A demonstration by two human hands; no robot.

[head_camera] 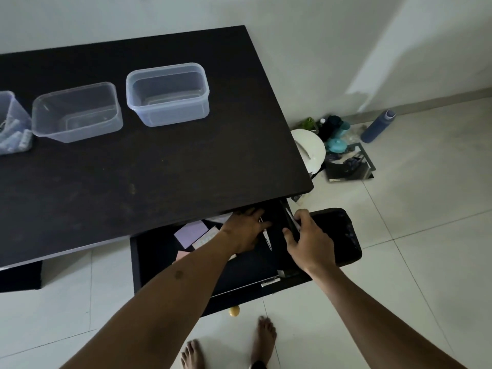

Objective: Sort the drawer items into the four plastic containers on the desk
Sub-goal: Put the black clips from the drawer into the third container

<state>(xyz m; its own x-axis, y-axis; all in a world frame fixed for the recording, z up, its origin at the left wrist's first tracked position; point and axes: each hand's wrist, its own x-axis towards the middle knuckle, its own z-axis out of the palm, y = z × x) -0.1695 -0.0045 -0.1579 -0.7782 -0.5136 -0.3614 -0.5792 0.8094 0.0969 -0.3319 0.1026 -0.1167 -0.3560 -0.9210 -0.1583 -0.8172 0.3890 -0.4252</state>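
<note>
The dark desk [149, 166] is seen with clear plastic containers [167, 94] lined toward ten o'clock, the leftmost holding small pale items. Below it, at six o'clock, the black drawer [165, 262] is pulled open, with lilac and pink paper pads [190, 233] inside. The left hand [246, 230] is laid flat, fingers spread, over scissors [267, 239]; the right hand [310, 239] is curled around the drawer's right wall.

Drawer [165, 265] stands pulled open below the bench [159, 166] edge; pale purple and pink note pads [190, 233] lie flat inside, scissors [267, 239] beside them. Three clear plastic containers [167, 94] stand upright in a row on the bench; the leftmost [12, 126] holds small pale items.
</note>
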